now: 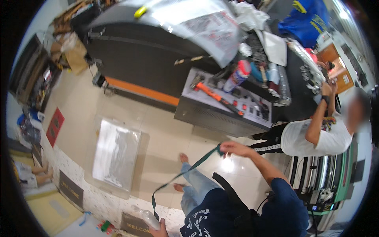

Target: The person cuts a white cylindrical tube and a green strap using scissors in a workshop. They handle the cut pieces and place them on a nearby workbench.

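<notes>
Dark-green flat ribbon-like strap (205, 158) is held slackly between both hands, on the near side of the black box-shaped case with a pale printed top (221, 123). One end is pinched in the closed fingers of the right hand (235, 149), near the case. Farther from the case, a whitish rounded object (151, 220) is gripped by the left hand (158, 230); whether the strap is grasped there too cannot be told. On the case, a red-capped spray can (237, 76) is seen.
</notes>
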Available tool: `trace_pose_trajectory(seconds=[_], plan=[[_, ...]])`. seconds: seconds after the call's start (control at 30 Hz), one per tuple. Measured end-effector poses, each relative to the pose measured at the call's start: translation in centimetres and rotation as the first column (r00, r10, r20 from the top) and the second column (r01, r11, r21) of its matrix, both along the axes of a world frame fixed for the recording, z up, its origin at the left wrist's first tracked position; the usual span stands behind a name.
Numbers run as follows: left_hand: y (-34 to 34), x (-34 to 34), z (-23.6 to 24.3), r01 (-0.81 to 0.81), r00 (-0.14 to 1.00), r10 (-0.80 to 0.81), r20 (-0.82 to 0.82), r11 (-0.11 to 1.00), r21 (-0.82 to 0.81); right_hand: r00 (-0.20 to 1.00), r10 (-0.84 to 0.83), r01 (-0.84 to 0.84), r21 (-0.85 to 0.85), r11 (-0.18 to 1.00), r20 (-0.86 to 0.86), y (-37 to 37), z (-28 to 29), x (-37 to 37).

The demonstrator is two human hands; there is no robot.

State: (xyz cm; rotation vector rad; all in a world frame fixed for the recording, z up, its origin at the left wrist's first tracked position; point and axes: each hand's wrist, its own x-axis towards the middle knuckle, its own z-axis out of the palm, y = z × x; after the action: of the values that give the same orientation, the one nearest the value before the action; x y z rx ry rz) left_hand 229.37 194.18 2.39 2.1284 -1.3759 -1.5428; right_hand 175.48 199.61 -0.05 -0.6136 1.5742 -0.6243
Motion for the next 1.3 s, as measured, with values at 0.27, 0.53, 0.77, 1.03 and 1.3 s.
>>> trace_pose_trajectory(seconds=[0.27, 0.53, 0.77, 1.03, 1.3], plan=[[-1.9, -6.3, 8.2, 0.333, 0.921, -0.343, -0.186, 0.939, -0.083, 0.786, -0.525, 0.332, -0.492, 0.804, -0.327, 5.1, 12.2, -13.5], [-1.9, -19.9, 15.1, 0.558, 0.812, -0.570, -0.122, 0.821, -0.119, 0.620, -0.460, 0.122, -0.500, 0.857, -0.636, 2.0, 5.5, -21.6], [0.4, -26.7, 16.1, 0.223, 0.936, -0.268, -0.230, 0.953, -0.203, 0.345, -0.524, 0.053, -0.541, 0.839, -0.779, 3.7, 6.7, -21.7], [-3.1, -31.2, 21.4, 0.007, 0.926, -0.101, -0.363, 0.968, -0.250, 0.307, -0.433, 0.095, -0.425, 0.900, -0.848, 10.6, 3.5, -23.8], [-10.6, -33.4, 25.5, 0.298, 0.892, -0.333, -0.306, 0.942, -0.154, 0.446, -0.202, 0.002, -0.224, 0.974, -0.872, 10.3, 6.5, -27.0]])
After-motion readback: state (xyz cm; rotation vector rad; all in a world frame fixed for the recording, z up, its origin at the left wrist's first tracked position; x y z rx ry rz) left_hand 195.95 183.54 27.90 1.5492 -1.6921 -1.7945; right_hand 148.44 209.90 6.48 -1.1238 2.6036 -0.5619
